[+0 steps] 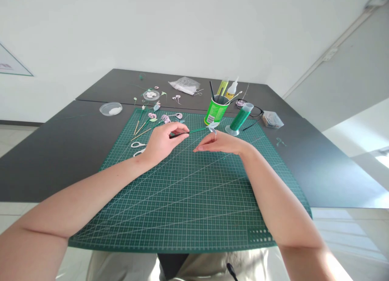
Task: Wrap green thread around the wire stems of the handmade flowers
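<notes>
Over the upper middle of the green cutting mat, my left hand pinches a thin stick, dark at the hand and green farther right. Pale bluish petals or leaves show at the stick's right end, just above my right hand. My right hand is bent down at the wrist, with its fingers drawn together close to the mat. Whether anything small is between those fingertips cannot be made out. White-handled scissors lie partly hidden behind my left hand.
Paper flowers on sticks lie at the mat's upper left. A green can with tools and a green thread spool stand at the upper right. Beyond are glasses, a clear box, a plastic bag and shallow dishes.
</notes>
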`<action>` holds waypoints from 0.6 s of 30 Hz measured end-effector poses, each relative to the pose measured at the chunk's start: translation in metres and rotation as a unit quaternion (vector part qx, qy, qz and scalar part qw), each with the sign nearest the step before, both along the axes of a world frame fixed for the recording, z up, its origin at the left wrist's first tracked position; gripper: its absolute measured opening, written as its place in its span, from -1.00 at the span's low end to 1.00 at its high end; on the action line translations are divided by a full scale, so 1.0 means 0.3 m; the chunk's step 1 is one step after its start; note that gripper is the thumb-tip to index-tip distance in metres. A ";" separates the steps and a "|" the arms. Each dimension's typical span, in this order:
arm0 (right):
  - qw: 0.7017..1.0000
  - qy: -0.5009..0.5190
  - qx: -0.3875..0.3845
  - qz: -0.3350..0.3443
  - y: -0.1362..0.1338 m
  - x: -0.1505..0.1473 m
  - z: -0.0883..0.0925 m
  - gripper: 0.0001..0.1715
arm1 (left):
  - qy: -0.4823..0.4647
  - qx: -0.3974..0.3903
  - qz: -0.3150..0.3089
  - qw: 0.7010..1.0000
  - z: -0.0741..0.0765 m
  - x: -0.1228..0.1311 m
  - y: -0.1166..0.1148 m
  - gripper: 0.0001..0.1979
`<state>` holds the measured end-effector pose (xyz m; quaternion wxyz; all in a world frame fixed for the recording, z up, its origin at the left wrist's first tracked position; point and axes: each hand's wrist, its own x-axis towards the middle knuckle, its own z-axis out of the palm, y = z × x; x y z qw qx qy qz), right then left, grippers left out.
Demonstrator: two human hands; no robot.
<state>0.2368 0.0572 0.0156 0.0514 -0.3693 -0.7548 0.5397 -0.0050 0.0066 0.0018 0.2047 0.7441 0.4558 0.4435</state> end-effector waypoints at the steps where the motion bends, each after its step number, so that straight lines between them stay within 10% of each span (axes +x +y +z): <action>1: 1.000 0.000 -0.003 -0.002 -0.002 -0.002 0.002 -0.61 | 0.000 0.002 0.000 1.000 -0.001 0.000 0.001 -0.90; 18: 0.999 -0.004 0.014 0.041 -0.005 0.001 0.019 -0.51 | -0.001 0.005 0.012 1.000 -0.005 -0.005 0.005 -0.94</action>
